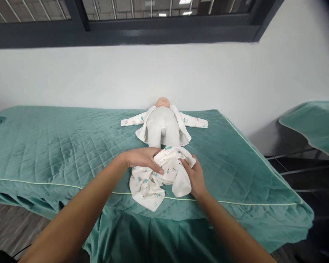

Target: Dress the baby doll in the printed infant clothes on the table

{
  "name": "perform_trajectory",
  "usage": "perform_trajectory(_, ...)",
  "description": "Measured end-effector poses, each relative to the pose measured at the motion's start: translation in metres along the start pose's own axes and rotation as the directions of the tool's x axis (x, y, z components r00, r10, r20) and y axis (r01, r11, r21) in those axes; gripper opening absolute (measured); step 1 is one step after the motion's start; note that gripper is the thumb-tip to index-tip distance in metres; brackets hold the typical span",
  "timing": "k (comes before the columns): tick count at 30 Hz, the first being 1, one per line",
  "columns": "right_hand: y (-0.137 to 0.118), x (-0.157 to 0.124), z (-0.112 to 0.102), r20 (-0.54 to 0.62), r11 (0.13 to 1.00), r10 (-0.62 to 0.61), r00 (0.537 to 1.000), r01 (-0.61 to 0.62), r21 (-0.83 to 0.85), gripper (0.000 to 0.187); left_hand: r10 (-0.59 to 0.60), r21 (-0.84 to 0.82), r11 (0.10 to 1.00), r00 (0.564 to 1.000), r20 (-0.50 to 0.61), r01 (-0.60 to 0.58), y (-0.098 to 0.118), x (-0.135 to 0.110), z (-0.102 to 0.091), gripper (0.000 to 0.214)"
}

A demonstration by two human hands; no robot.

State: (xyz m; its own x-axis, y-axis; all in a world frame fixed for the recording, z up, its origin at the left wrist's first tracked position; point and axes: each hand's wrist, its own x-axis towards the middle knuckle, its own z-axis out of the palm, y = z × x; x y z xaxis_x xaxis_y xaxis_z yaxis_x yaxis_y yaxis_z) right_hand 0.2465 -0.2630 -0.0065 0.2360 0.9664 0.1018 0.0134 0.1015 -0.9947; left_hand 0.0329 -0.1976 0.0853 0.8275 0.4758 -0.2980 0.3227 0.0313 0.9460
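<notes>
My left hand [146, 159] and my right hand [193, 173] grip a bunched white baby garment with a teal print, probably pants [170, 171], from its two sides. One loose part of the cloth hangs over the bed's front edge below my left hand. Just beyond the cloth lies a baby doll [163, 120] on its back, legs toward me. Its lower legs and feet are hidden behind the garment. The doll has on a white printed jacket [194, 121], which lies open at the front with both sleeves stretched out sideways.
The doll lies on a bed with a green quilted cover [71, 146], whose pale piping runs along the front edge. A white wall [126, 76] and a dark window frame [167, 34] stand behind. Another green-covered surface [315, 120] is at the right, past a gap.
</notes>
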Motion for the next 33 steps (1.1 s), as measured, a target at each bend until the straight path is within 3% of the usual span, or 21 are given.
perform_trajectory(5,0.008,0.028,-0.011,0.074,0.972,-0.151,0.986,0.162,-0.168,0.032,0.107,0.326,0.945,0.974,-0.201,-0.037,0.021,0.015,-0.001,0.033)
perform_trajectory(9,0.01,0.05,-0.016,0.099,0.943,-0.216,0.971,0.234,-0.236,0.032,0.174,0.517,0.855,0.915,-0.363,0.042,0.03,0.032,-0.008,0.024)
perform_trajectory(14,0.007,0.077,-0.018,0.133,0.948,-0.182,0.974,0.21,-0.24,0.035,0.206,0.513,0.85,0.826,-0.525,0.114,0.023,0.051,-0.02,0.016)
perform_trajectory(18,0.006,0.098,-0.016,0.155,0.928,-0.183,0.971,0.222,-0.298,0.031,0.225,0.47,0.861,0.682,-0.696,0.196,0.015,0.058,-0.024,0.012)
perform_trajectory(20,0.008,0.101,-0.016,0.16,0.921,-0.156,0.975,0.202,-0.332,0.027,0.209,0.399,0.903,0.649,-0.732,0.16,0.006,0.058,-0.026,0.015)
perform_trajectory(22,0.009,0.099,-0.015,0.16,0.912,-0.141,0.977,0.191,-0.362,0.021,0.174,0.244,0.97,0.675,-0.717,0.009,-0.008,0.054,-0.029,0.025)
perform_trajectory(24,0.006,0.094,-0.015,0.172,0.89,-0.207,0.963,0.259,-0.376,0.014,0.137,0.02,0.986,0.724,-0.676,-0.168,-0.024,0.049,-0.032,0.036)
perform_trajectory(28,-0.019,0.091,-0.006,0.356,0.804,-0.38,0.854,0.495,-0.329,0.022,0.1,-0.289,0.896,0.785,-0.611,-0.339,-0.052,0.042,-0.037,0.044)
perform_trajectory(30,-0.04,0.096,0.007,0.513,0.788,-0.328,0.793,0.529,-0.314,0.03,0.104,-0.364,0.852,0.804,-0.585,-0.375,-0.061,0.04,-0.038,0.045)
perform_trajectory(33,-0.068,0.11,0.03,0.716,0.81,-0.114,0.689,0.482,-0.334,0.028,0.112,-0.439,0.796,0.814,-0.57,-0.417,-0.07,0.039,-0.039,0.044)
